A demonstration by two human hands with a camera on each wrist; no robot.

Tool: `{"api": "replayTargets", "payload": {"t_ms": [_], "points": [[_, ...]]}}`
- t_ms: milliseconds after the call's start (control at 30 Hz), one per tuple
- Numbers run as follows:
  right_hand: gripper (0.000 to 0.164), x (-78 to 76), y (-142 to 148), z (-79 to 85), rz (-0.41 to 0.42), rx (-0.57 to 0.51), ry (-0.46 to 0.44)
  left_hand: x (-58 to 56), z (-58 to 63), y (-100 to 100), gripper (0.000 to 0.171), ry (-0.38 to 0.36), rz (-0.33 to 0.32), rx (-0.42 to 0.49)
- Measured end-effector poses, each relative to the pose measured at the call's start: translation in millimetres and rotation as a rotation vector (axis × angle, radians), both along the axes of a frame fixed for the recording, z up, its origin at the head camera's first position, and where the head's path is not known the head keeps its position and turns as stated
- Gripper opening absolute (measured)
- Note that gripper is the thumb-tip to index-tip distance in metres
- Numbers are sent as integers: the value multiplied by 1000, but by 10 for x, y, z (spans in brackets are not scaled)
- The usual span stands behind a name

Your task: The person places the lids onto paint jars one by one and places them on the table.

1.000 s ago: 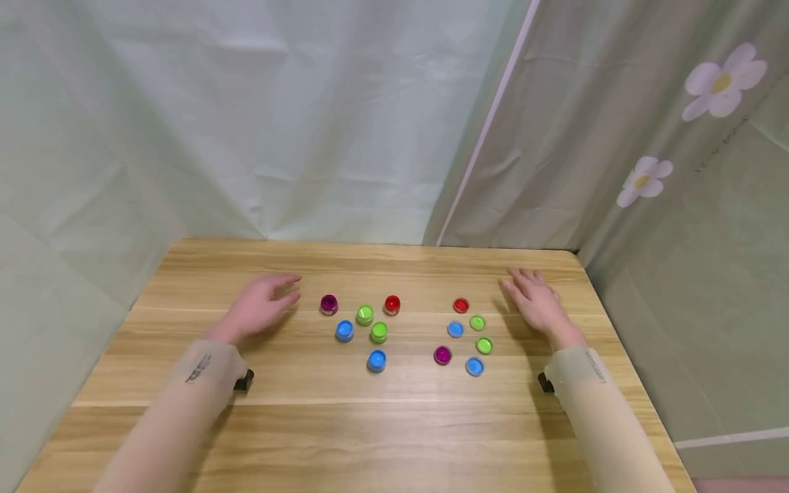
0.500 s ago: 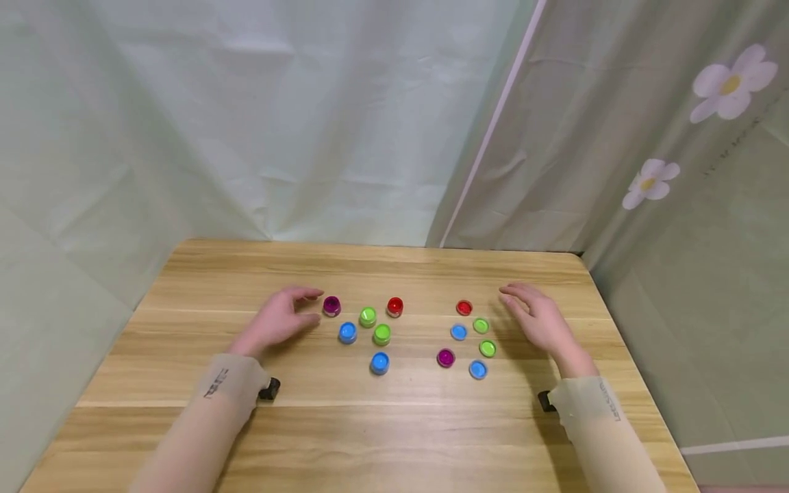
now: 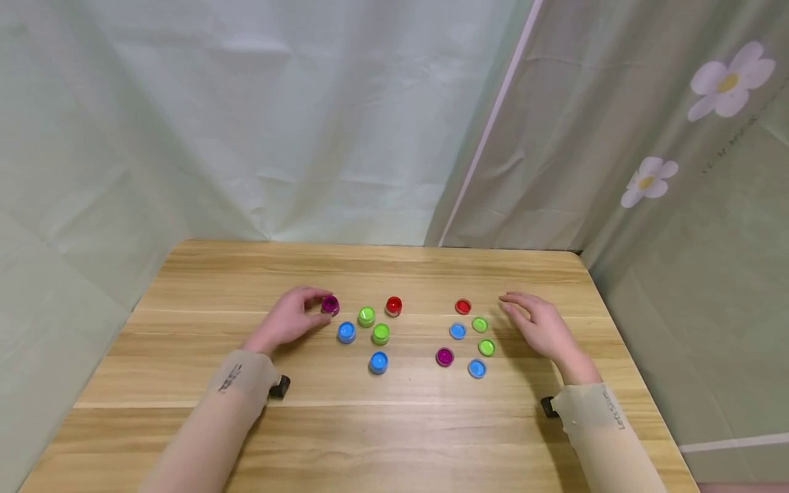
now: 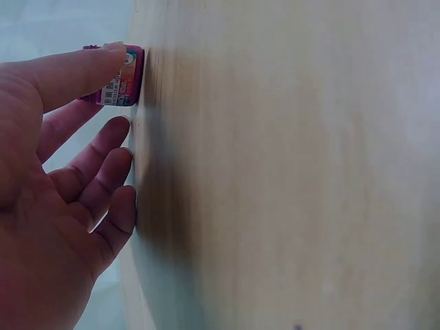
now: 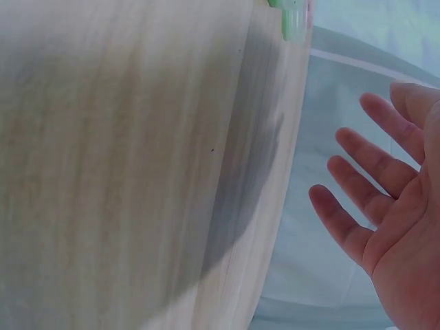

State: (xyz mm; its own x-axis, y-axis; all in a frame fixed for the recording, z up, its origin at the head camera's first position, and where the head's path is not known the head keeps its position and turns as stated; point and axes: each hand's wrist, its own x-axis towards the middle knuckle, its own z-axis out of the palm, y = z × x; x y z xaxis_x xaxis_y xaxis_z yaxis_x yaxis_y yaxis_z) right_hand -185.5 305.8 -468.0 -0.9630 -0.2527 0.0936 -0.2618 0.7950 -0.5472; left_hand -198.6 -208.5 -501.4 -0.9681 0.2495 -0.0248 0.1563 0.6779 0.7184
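Observation:
My left hand (image 3: 292,316) pinches a small purple jar (image 3: 331,305) at the left end of a loose group of jars. The left wrist view shows the thumb across the labelled side of this purple jar (image 4: 129,81), while the other fingers curve loosely below. To the right of it stand a red jar (image 3: 394,306), green jars (image 3: 366,315) and blue jars (image 3: 346,333). My right hand (image 3: 542,329) holds nothing, its fingers relaxed, just right of the small round lids. In the right wrist view the fingers of this right hand (image 5: 371,179) are spread apart.
Right of the jars lie a red lid (image 3: 463,306), green lids (image 3: 486,347), blue lids (image 3: 477,368) and a purple lid (image 3: 444,357). All rest on a wooden table (image 3: 382,445). A pale curtain (image 3: 308,123) hangs behind its far edge.
My left hand has moved right to the purple jar and now pinches it. The right hand has come slightly toward me, its fingers bending more. Jars and lids stay in place.

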Motion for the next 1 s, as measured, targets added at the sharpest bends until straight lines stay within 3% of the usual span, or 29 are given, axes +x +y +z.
{"api": "replayTargets", "payload": {"t_ms": [633,867,1000], "points": [[31,48,-56,29,4,-11,21,-61,-34,12,44,23,6,-25],[31,85,-133,30,-7,-57,16,-22,-30,-22,42,30,79,42],[31,153,-201,52,-8,-88,38,64,76,5,40,9,137,147]]}}
